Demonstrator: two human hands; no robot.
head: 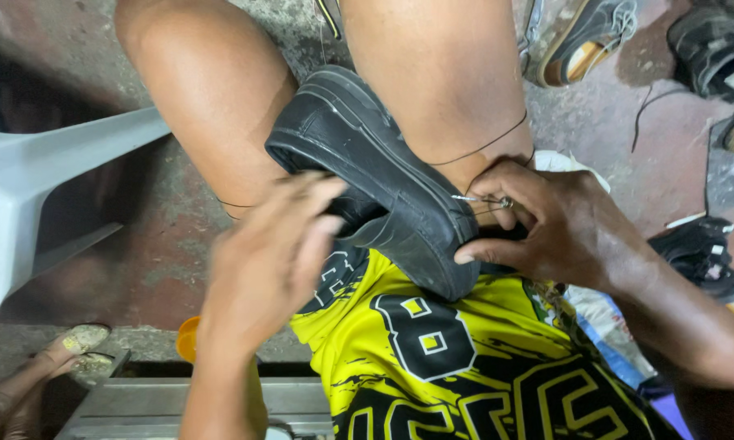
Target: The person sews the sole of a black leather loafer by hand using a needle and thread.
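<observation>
While two hands [273, 253] [558, 224] grip: one black shoe [383, 175], one needle [474, 199].

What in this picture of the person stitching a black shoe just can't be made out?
All in the head view:
- Left hand: motion-blurred; fingertips hidden inside the black rubber-soled shoe.
- Thin metal needle in the right hand: tip buried in the sole.
- Dark thread: too thin to follow.
- Grey shoe on the floor: cut off by the top edge.

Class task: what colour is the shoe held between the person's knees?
Black all over, sole included. The shoe shows best in the head view.
</observation>
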